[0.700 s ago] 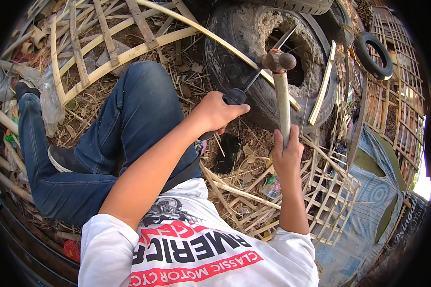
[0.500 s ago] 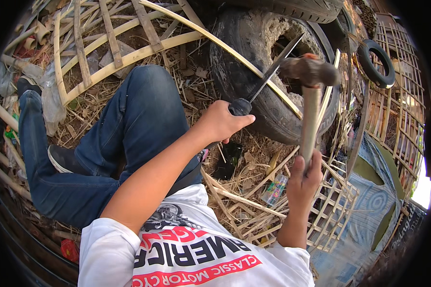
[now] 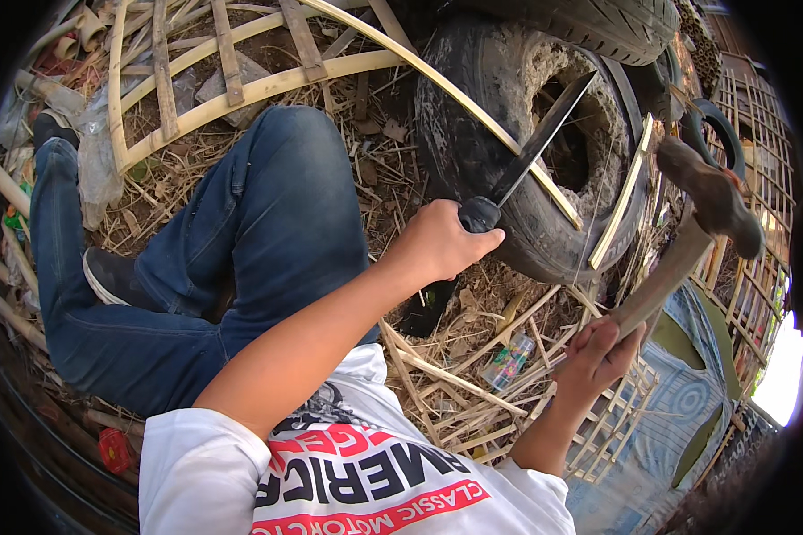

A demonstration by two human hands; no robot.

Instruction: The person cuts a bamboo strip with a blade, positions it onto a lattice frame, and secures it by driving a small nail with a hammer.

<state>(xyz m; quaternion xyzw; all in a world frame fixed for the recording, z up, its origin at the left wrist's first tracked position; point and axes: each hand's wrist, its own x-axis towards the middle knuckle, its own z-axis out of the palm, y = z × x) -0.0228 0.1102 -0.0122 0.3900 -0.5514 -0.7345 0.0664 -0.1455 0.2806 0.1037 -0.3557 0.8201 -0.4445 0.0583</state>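
A: ok so in the head view, what's each hand gripping?

B: left hand [image 3: 442,241] is clutching a long knife [image 3: 544,135] by its black handle; the blade is slanting up and right, crossing the bamboo strip [image 3: 464,102] over the tire [image 3: 544,248]; right hand [image 3: 598,361] is grasping a hammer [image 3: 678,258] by its shaft

A: which hand's nearer the blade?

B: left, easily; from the right hand it's lying up and slightly left; the hammer head is hanging past the tire's right edge, well apart from the blade, its shaft leaning up-right too
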